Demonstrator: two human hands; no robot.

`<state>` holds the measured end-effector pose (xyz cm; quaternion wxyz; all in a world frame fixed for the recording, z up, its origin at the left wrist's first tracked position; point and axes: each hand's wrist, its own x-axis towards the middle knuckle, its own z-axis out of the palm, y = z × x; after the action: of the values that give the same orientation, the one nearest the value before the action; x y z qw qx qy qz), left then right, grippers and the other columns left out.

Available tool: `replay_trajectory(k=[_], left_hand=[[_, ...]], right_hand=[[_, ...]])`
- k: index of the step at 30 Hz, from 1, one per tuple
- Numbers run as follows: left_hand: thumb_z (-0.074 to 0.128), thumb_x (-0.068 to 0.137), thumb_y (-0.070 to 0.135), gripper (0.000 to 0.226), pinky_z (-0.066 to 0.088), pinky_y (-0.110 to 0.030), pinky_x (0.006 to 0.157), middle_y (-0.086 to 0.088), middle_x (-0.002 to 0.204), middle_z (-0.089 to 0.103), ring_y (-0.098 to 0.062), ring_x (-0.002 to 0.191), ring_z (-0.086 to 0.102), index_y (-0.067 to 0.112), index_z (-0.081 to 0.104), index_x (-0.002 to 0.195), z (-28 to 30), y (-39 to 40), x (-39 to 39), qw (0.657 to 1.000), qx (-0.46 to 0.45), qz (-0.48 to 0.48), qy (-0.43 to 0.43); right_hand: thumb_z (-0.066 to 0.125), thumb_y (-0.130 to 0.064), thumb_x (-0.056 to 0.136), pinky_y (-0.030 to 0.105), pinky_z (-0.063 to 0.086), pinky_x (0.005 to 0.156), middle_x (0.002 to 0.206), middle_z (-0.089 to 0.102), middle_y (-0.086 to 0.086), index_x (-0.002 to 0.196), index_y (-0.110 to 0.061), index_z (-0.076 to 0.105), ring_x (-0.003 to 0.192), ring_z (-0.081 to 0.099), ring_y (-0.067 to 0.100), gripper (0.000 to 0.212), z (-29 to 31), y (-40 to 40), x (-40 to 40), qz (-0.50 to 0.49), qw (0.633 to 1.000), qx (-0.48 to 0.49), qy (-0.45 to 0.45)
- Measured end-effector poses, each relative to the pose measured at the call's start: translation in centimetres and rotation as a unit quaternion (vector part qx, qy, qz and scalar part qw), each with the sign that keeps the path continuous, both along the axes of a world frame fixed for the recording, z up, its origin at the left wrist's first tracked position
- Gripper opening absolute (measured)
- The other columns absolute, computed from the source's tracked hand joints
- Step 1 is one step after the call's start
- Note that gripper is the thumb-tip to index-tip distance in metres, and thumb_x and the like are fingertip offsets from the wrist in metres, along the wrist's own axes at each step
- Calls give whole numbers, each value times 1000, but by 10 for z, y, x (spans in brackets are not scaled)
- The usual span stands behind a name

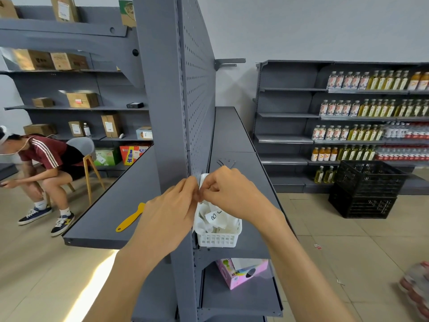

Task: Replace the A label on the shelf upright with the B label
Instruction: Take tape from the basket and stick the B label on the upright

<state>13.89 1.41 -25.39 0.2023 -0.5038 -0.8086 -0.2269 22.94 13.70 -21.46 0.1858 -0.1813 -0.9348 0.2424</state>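
My left hand (173, 212) and my right hand (229, 194) meet in front of the grey shelf upright (167, 117), fingertips pinched together on a small white label piece (202, 182) that my fingers mostly hide; I cannot read its letter. Just below them a white plastic basket (219, 238) rests on the right-hand shelf and holds several white paper slips. One slip (214, 216) shows a handwritten B.
A yellow plastic scraper (131, 217) lies on the left shelf board. A pink box (241, 273) sits on the lower shelf. A seated person (44, 163) is at the far left. Black crates (365, 189) stand on the floor at right, before shelves of bottles.
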Motion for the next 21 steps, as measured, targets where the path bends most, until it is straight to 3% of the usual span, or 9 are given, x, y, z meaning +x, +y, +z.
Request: replay_trajectory(k=[5,10,15,21], left_hand=[[36,102,21,5,20,-19,44,9,83,50,-10,53,39,21,39,97,-3,4,0,1000,9,-7,-13],[56,90,15,10,9,-15,40,6,68,53,-13,48,44,17,47,88,-10,9,-7,998,-14,11,60],[69,76,9,19,1,-13,44,3,63,54,-17,43,50,14,51,80,-6,12,-5,993,-39,24,109],[71,69,5,24,-3,-12,46,5,58,51,-13,44,32,14,51,76,-3,13,-3,992,-53,26,115]], right_hand=[[63,-23,86,20,30,45,42,38,-5,80,-13,77,39,32,10,18,-1,6,0,28,999,-39,14],[65,-23,83,17,30,45,35,41,-9,80,-11,78,36,37,7,18,-6,9,-3,28,997,-65,20],[63,-18,85,26,36,54,44,38,-5,80,-9,77,44,31,11,17,-10,12,-5,35,996,-74,22],[61,-29,78,33,40,61,54,47,2,79,-4,73,56,42,16,28,-13,18,-5,41,994,-101,11]])
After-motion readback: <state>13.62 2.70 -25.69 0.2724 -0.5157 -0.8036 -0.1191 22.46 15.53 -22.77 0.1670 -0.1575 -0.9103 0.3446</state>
